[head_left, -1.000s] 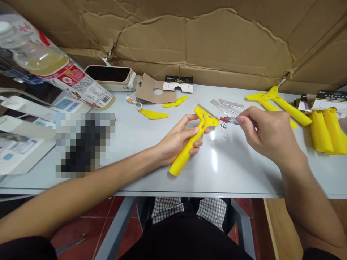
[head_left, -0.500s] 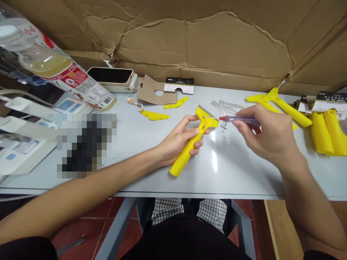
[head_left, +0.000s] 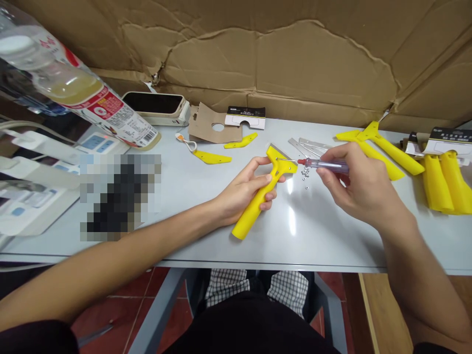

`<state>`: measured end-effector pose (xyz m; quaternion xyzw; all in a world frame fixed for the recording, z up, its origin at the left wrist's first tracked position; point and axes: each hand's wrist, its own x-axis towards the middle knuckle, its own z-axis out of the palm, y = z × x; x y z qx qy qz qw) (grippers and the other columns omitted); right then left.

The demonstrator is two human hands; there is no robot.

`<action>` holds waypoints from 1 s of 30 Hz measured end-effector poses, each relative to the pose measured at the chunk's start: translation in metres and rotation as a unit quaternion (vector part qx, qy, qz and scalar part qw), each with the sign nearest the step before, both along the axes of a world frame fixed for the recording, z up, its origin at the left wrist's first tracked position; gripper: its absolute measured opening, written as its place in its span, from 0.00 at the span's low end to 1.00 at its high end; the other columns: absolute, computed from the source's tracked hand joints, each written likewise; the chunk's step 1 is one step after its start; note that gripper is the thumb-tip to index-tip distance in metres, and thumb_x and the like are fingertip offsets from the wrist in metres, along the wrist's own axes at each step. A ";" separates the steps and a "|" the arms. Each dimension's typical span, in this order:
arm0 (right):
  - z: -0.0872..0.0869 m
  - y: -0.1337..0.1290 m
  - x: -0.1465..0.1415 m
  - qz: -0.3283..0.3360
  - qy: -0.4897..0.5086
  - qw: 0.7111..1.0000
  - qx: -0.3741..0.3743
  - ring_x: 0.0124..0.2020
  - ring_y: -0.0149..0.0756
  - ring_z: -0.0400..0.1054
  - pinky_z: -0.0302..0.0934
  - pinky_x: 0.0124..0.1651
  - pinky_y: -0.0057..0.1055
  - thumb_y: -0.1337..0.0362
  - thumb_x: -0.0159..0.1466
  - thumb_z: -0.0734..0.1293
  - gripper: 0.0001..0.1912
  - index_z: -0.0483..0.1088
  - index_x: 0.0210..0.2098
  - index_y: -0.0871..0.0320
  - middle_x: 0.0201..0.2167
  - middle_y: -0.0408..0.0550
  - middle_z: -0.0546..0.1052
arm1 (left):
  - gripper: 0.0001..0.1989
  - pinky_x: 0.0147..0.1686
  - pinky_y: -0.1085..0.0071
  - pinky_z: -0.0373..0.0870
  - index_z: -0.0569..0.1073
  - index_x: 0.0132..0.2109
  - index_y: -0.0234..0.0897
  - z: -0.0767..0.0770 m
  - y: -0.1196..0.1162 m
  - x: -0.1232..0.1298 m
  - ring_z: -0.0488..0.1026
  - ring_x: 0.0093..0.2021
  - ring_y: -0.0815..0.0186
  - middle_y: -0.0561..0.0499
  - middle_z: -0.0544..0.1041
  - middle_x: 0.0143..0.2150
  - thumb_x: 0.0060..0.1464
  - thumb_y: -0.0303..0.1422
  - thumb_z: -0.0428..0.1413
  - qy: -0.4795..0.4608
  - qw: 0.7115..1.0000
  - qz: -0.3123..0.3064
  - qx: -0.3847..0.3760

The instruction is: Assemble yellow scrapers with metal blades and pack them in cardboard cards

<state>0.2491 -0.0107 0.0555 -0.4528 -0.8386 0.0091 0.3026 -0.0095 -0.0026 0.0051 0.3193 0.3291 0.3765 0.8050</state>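
My left hand (head_left: 250, 187) is closed around the handle of a yellow scraper (head_left: 254, 211), its head tilted up and away from me with a metal blade (head_left: 279, 150) along the far edge. In my right hand (head_left: 363, 184) is a screwdriver (head_left: 328, 165) with a clear purplish handle and a red collar. Its tip meets the scraper head at the left screw; a second screw shows to the right. Small nuts and screws (head_left: 305, 173) lie on the table just beyond the scraper. Behind them are several loose metal blades (head_left: 308, 146).
Yellow plates (head_left: 212, 158) lie at centre left, near cardboard packaging (head_left: 210, 125). Another yellow scraper part (head_left: 394, 150) and packaged yellow handles (head_left: 437, 184) are on the right. At left stand a bottle (head_left: 114, 113), a phone (head_left: 157, 103) and power strips (head_left: 40, 196). Cardboard (head_left: 280, 64) walls the back.
The screwdriver handle has shifted very slightly left in my right hand, its tip staying at the same screw. My left hand and the scraper are nearly still; the view has moved a little.
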 end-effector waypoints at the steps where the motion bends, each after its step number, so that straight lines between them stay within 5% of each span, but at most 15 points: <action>1: 0.000 0.001 0.000 -0.002 -0.006 1.000 0.008 0.25 0.38 0.73 0.63 0.27 0.35 0.61 0.72 0.69 0.07 0.72 0.48 0.54 0.33 0.46 0.82 | 0.18 0.22 0.77 0.63 0.62 0.56 0.46 0.000 0.000 0.000 0.70 0.26 0.73 0.47 0.78 0.49 0.66 0.29 0.60 0.001 1.000 0.002 -0.002; 7: 0.003 0.004 0.001 -0.018 -0.024 0.998 0.061 0.17 0.34 0.62 0.53 0.24 0.35 0.58 0.74 0.67 0.10 0.70 0.37 0.54 0.18 0.38 0.68 | 0.18 0.22 0.76 0.63 0.62 0.56 0.45 0.001 -0.002 0.001 0.70 0.26 0.73 0.46 0.78 0.48 0.66 0.29 0.60 0.003 1.000 -0.007 0.011; 13: 0.005 -0.002 -0.001 -0.003 0.002 1.000 -0.020 0.22 0.37 0.66 0.60 0.26 0.38 0.63 0.65 0.70 0.12 0.65 0.45 0.50 0.30 0.42 0.75 | 0.17 0.22 0.76 0.63 0.62 0.56 0.46 0.001 -0.002 0.001 0.70 0.26 0.73 0.46 0.78 0.49 0.66 0.29 0.60 0.008 1.000 -0.002 0.009; 24: 0.000 0.003 -0.001 -0.016 -0.002 0.998 0.056 0.22 0.36 0.70 0.61 0.26 0.35 0.56 0.71 0.72 0.07 0.73 0.40 0.51 0.25 0.42 0.78 | 0.17 0.22 0.76 0.64 0.63 0.56 0.46 -0.001 -0.001 0.001 0.71 0.26 0.73 0.46 0.78 0.48 0.66 0.29 0.61 0.002 1.000 -0.005 0.009; 30: 0.004 -0.002 -0.002 0.010 0.017 1.000 -0.010 0.20 0.35 0.67 0.59 0.24 0.35 0.61 0.69 0.70 0.08 0.69 0.46 0.51 0.28 0.41 0.76 | 0.18 0.22 0.77 0.63 0.61 0.56 0.46 0.001 -0.002 0.002 0.70 0.26 0.74 0.46 0.78 0.49 0.66 0.29 0.61 0.007 1.000 -0.006 0.014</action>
